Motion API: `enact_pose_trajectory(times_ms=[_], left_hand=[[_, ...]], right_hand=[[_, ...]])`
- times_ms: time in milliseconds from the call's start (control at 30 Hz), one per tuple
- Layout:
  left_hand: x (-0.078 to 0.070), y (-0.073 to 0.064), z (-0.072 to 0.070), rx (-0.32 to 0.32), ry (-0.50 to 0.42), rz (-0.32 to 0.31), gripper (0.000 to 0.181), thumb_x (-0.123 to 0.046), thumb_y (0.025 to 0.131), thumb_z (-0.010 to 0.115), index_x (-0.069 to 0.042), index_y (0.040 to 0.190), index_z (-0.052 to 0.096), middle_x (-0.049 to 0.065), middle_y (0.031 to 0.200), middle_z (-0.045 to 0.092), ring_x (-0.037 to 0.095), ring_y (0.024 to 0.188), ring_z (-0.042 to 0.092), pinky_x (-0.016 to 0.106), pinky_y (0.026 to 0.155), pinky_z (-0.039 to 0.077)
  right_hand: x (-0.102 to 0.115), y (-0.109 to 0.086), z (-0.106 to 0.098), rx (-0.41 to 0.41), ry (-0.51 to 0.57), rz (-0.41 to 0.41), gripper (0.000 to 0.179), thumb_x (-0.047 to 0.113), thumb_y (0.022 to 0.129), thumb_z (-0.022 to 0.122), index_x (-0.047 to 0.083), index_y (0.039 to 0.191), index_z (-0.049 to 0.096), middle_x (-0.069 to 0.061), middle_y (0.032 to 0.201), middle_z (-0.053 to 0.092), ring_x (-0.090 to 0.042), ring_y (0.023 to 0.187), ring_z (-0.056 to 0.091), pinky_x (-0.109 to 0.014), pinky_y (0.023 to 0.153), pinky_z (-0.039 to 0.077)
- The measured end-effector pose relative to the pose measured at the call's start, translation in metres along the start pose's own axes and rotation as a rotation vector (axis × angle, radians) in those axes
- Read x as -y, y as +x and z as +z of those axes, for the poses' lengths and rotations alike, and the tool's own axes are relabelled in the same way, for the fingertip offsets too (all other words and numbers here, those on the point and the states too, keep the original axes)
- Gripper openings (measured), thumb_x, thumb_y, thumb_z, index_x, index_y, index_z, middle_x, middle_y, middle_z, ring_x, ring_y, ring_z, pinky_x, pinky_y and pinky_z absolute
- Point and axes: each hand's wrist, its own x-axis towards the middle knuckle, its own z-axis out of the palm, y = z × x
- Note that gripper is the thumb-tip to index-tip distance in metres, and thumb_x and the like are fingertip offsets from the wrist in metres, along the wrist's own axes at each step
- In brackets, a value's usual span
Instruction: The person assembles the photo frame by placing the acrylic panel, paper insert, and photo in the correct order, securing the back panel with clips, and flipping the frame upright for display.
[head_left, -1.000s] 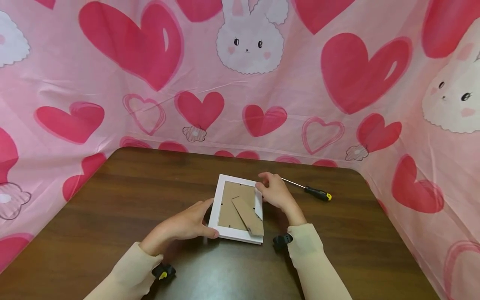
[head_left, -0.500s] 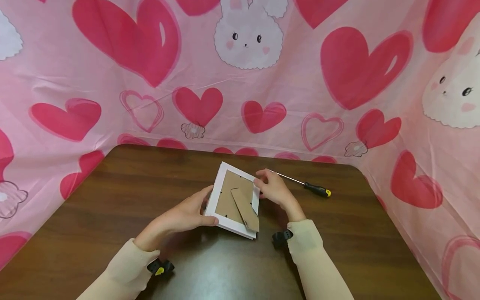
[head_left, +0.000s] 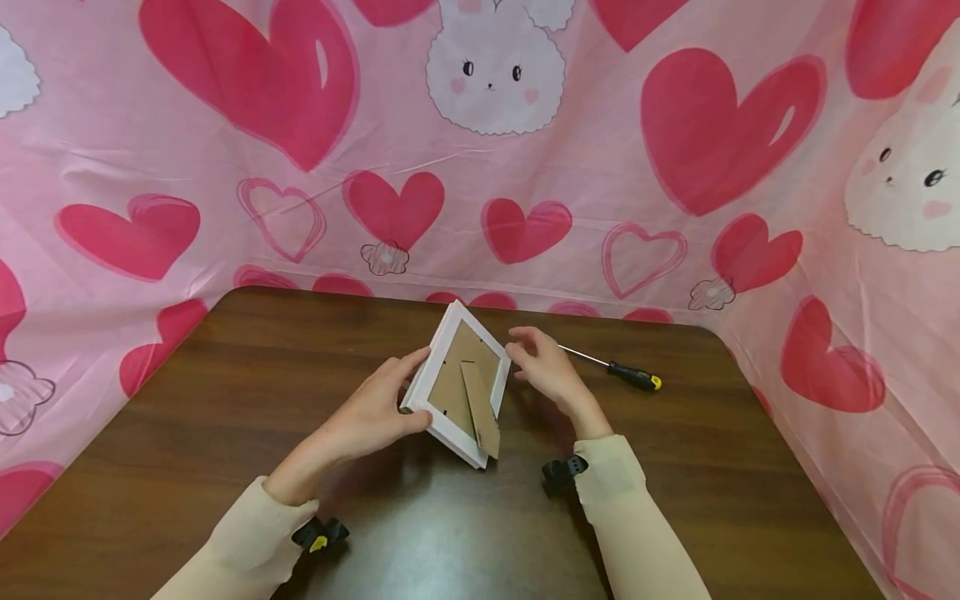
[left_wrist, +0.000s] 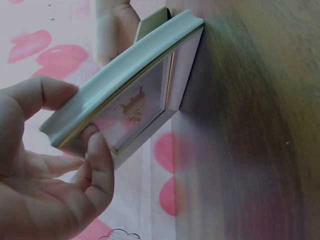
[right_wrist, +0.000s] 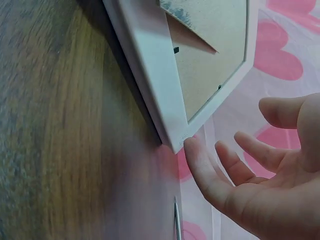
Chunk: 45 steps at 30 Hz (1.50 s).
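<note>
A white picture frame point(head_left: 442, 350) stands tilted on the table, its brown back board with a propped stand leg point(head_left: 480, 408) turned toward me. My left hand point(head_left: 378, 408) grips its left edge, thumb on the back side and fingers round the front. In the left wrist view the frame's front shows a picture point(left_wrist: 134, 107) with a small brown figure, behind curled fingers. Beside the right edge is my right hand point(head_left: 547, 367), fingers loosely bent and holding nothing; in the right wrist view a fingertip point(right_wrist: 191, 145) is at the frame's corner, and I cannot tell whether it touches.
A screwdriver point(head_left: 633, 377) with a black and yellow handle lies on the brown wooden table point(head_left: 712, 467), right of the right hand. A pink cloth point(head_left: 570, 150) with hearts and rabbits hangs behind and at the sides.
The frame has gone from lying nearly flat to tilted up on its edge, turning with my left hand's grip. My right hand has come away from gripping its right side.
</note>
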Motion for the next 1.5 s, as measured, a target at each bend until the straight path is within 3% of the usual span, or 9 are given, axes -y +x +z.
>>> enact_pose_trajectory(times_ms=[367, 500, 733, 900, 1000, 1167, 1367, 1500], left_hand=[[-0.005, 0.000, -0.001, -0.151, 0.099, 0.103, 0.081, -0.010, 0.081, 0.076, -0.009, 0.158, 0.051, 0.008, 0.112, 0.061, 0.018, 0.091, 0.054, 0.030, 0.075, 0.050], [-0.007, -0.001, -0.002, -0.176, 0.105, 0.126, 0.079, -0.008, 0.082, 0.076, -0.010, 0.157, 0.053, 0.009, 0.113, 0.061, 0.018, 0.089, 0.054, 0.027, 0.071, 0.052], [-0.010, -0.002, -0.002, -0.184, 0.097, 0.173, 0.076, -0.003, 0.084, 0.077, -0.010, 0.156, 0.054, 0.009, 0.118, 0.060, 0.016, 0.086, 0.058, 0.024, 0.067, 0.057], [-0.012, -0.002, 0.001, -0.187, 0.098, 0.247, 0.075, -0.002, 0.085, 0.078, -0.009, 0.156, 0.055, 0.008, 0.120, 0.061, 0.014, 0.084, 0.060, 0.024, 0.068, 0.058], [-0.013, -0.002, 0.003, -0.169, 0.070, 0.273, 0.075, -0.001, 0.086, 0.081, -0.010, 0.155, 0.055, 0.008, 0.123, 0.061, 0.013, 0.085, 0.063, 0.023, 0.071, 0.060], [-0.014, -0.001, 0.008, -0.121, 0.009, 0.275, 0.079, 0.000, 0.086, 0.086, -0.013, 0.157, 0.054, 0.008, 0.129, 0.060, 0.017, 0.088, 0.065, 0.026, 0.077, 0.063], [-0.013, -0.002, 0.015, -0.092, 0.001, 0.292, 0.090, 0.000, 0.083, 0.090, -0.016, 0.161, 0.047, 0.006, 0.127, 0.059, 0.015, 0.088, 0.059, 0.028, 0.078, 0.063], [-0.013, -0.001, 0.019, -0.082, -0.052, 0.260, 0.091, 0.000, 0.081, 0.092, -0.009, 0.158, 0.044, 0.008, 0.125, 0.061, 0.012, 0.086, 0.065, 0.028, 0.076, 0.063]], right_hand=[[0.001, 0.001, -0.001, -0.009, 0.078, 0.013, 0.048, 0.022, 0.111, 0.057, -0.001, 0.152, 0.048, -0.024, 0.129, 0.059, -0.047, 0.121, 0.063, -0.048, 0.096, 0.062], [0.001, 0.002, -0.002, -0.007, 0.095, 0.023, 0.048, 0.022, 0.111, 0.057, 0.001, 0.153, 0.048, -0.024, 0.130, 0.057, -0.048, 0.123, 0.062, -0.047, 0.096, 0.062], [0.003, 0.001, -0.003, 0.002, 0.134, 0.029, 0.047, 0.021, 0.111, 0.056, 0.001, 0.153, 0.047, -0.027, 0.133, 0.054, -0.049, 0.125, 0.060, -0.047, 0.097, 0.062], [0.006, -0.002, -0.003, 0.013, 0.180, 0.033, 0.047, 0.021, 0.112, 0.054, 0.002, 0.154, 0.046, -0.031, 0.139, 0.052, -0.049, 0.125, 0.061, -0.046, 0.096, 0.062], [0.009, -0.002, -0.003, 0.007, 0.207, 0.031, 0.046, 0.022, 0.112, 0.053, 0.002, 0.153, 0.046, -0.027, 0.136, 0.054, -0.050, 0.124, 0.061, -0.046, 0.096, 0.062], [0.013, -0.001, -0.004, -0.013, 0.236, 0.029, 0.047, 0.023, 0.113, 0.053, 0.001, 0.154, 0.046, -0.022, 0.133, 0.054, -0.050, 0.123, 0.061, -0.046, 0.095, 0.062], [0.016, -0.003, -0.006, -0.027, 0.264, 0.035, 0.047, 0.023, 0.113, 0.052, 0.002, 0.155, 0.046, -0.022, 0.136, 0.053, -0.051, 0.125, 0.060, -0.045, 0.095, 0.063], [0.019, -0.003, -0.005, -0.033, 0.287, 0.029, 0.047, 0.020, 0.113, 0.051, 0.001, 0.155, 0.045, -0.022, 0.135, 0.052, -0.051, 0.124, 0.060, -0.046, 0.094, 0.063]])
